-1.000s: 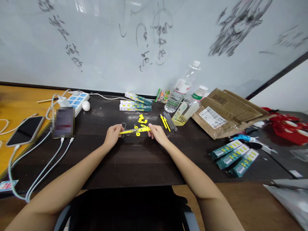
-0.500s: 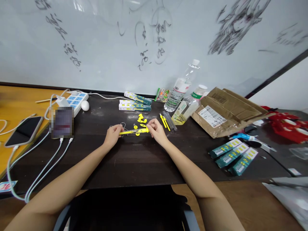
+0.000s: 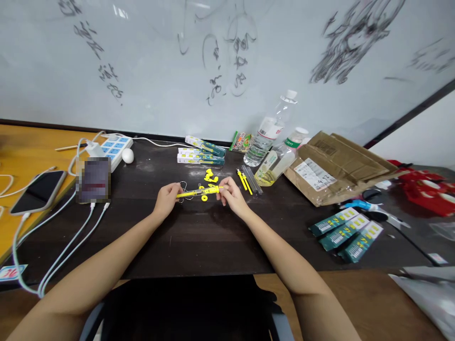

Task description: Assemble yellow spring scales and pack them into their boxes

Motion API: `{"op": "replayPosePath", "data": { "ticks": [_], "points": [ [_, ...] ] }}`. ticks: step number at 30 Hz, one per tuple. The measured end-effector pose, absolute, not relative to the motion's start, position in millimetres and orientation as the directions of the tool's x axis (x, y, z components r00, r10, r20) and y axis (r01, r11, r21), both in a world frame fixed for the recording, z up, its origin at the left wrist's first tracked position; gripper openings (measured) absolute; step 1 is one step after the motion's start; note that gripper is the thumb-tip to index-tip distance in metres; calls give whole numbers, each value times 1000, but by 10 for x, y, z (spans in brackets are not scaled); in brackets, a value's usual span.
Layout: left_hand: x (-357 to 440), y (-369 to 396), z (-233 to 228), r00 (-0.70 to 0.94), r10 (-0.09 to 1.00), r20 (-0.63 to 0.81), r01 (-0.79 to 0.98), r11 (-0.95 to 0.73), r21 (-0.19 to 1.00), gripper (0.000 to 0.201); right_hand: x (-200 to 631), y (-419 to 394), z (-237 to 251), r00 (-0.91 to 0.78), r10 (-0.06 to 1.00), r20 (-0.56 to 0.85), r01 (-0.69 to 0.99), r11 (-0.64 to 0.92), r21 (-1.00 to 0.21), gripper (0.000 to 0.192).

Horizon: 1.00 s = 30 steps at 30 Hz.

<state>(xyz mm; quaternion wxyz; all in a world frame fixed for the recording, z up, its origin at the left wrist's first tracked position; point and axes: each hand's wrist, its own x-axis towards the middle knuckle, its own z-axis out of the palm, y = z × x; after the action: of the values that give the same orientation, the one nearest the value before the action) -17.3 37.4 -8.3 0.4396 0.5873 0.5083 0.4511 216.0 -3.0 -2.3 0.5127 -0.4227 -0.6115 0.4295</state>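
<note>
Above the dark table, a slim clear tube with yellow parts (image 3: 199, 191) is stretched level between my two hands; its exact kind is unclear. My left hand (image 3: 167, 200) pinches its left end, where a yellow rod shows. At the other end, the fingers of my right hand (image 3: 231, 195) close on the yellow tip. Small yellow plastic pieces (image 3: 210, 176) lie just behind the tube, and a yellow ring (image 3: 204, 198) sits below it. A thin loop of wire or cord (image 3: 183, 185) shows by my left fingers. To the right lie yellow rods (image 3: 244, 182) and clear tubes (image 3: 251, 179).
Narrow boxes (image 3: 201, 158) lie at the back; several green boxes (image 3: 346, 232) lie right. Two bottles (image 3: 265, 142) stand before a cardboard parcel (image 3: 320, 166). Blue-handled scissors (image 3: 362, 205) lie beyond. Leftward are a power strip (image 3: 115, 150), phone (image 3: 37, 192) and white cables (image 3: 71, 251).
The whole view has shifted slightly. The tube has turned a little between my hands, showing more of its clear middle; both hands keep their hold at its ends.
</note>
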Motion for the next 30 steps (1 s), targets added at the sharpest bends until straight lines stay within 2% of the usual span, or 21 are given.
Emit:
{"op": "replayPosePath", "data": {
  "ticks": [11,20,30],
  "points": [
    [-179,399,-135,103,990,93,213,-113,970,31,2172,-1,-46,-75,969,235,183,245,-952,27],
    [-173,384,-109,85,992,94,210,-110,971,33,2175,-19,-22,-90,967,236,152,248,-957,17],
    [-169,375,-92,83,993,82,200,-97,975,32,2173,-14,-33,-96,966,239,189,253,-949,26]
  ]
}}
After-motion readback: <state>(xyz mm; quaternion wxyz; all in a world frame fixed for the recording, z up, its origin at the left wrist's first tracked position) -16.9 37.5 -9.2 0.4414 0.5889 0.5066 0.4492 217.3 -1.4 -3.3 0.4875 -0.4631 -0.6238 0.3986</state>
